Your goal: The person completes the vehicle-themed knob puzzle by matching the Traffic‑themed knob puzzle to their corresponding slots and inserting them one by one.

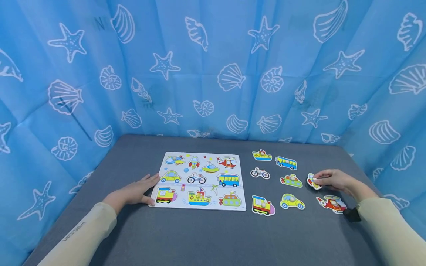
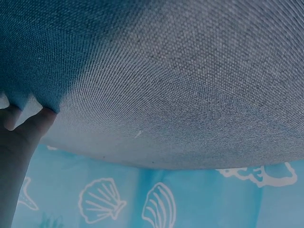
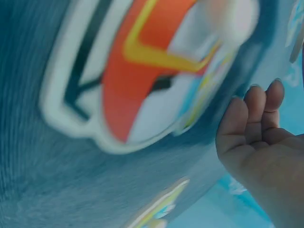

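My right hand [image 1: 336,180] pinches a small puzzle piece [image 1: 313,181] in red, white and yellow, held tilted between thumb and fingers. Just below it on the table lies a red helicopter piece [image 1: 332,204]; in the right wrist view this helicopter [image 3: 137,80] looms large and blurred, with its pale knob at the top. The right hand's fingers [image 3: 255,104] show beside it. At the left edge of the white puzzle board [image 1: 196,190], my left hand [image 1: 138,190] rests with fingers and thumb spread. Only its fingertips [image 2: 45,116] show in the left wrist view, low over grey cloth.
Right of the board lie several knobbed pieces: a ship [image 1: 261,156], a bus [image 1: 286,163], a bicycle [image 1: 260,173], a submarine [image 1: 291,181], a train [image 1: 261,207] and a car [image 1: 292,201]. A blue shell-print curtain [image 1: 213,103] encloses the grey table [image 1: 206,236].
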The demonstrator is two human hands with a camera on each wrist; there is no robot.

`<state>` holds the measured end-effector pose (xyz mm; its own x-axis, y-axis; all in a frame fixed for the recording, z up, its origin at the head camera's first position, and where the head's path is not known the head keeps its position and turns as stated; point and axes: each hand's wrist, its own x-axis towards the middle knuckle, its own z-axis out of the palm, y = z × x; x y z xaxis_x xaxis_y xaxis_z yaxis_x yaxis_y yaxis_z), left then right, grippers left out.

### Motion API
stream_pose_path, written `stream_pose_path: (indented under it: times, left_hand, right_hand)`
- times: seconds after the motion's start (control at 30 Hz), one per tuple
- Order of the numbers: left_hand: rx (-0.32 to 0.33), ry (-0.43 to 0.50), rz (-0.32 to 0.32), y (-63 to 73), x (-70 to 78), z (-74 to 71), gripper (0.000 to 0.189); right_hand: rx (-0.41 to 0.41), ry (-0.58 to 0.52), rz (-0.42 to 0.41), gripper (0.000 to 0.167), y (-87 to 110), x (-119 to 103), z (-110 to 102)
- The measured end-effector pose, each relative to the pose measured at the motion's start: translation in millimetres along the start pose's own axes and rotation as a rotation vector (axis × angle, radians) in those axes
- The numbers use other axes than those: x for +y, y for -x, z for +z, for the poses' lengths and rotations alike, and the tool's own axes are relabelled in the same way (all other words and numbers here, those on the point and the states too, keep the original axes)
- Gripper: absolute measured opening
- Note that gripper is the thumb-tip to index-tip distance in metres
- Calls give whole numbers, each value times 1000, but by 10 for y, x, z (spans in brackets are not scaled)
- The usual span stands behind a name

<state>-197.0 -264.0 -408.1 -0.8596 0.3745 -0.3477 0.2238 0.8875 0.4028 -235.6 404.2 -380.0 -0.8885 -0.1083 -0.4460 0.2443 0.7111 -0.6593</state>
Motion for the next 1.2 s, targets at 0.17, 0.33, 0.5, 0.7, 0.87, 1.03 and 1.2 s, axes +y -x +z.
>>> stream_pose_path:
  times: [0.17, 0.33, 0.5, 0.7, 0.87, 1.03, 1.2]
  left_hand:
    - [-9, 18, -4, -10, -4, 10, 109]
    - [-10, 18, -15, 1, -9, 9, 109]
    - [-6, 14, -21, -6, -18, 8, 109]
    - [-7, 23, -24, -21, -28, 16, 110]
    - [-7, 23, -39, -27, -19, 14, 110]
    - [-8, 22, -41, -12, -7, 9, 110]
    - [-12, 19, -34, -5, 1, 5, 109]
  right_hand:
    - [11, 35, -55, 48, 51, -132, 73]
    - [14, 38, -88, 47, 102, -264, 157]
    - [24, 40, -118, 45, 108, -376, 231]
    - [22, 29, -153, 45, 113, -503, 312]
    - [23, 19, -182, 43, 111, -610, 380]
    - [20, 2, -186, 40, 78, -704, 452]
    - [18, -7, -182, 40, 35, -779, 513]
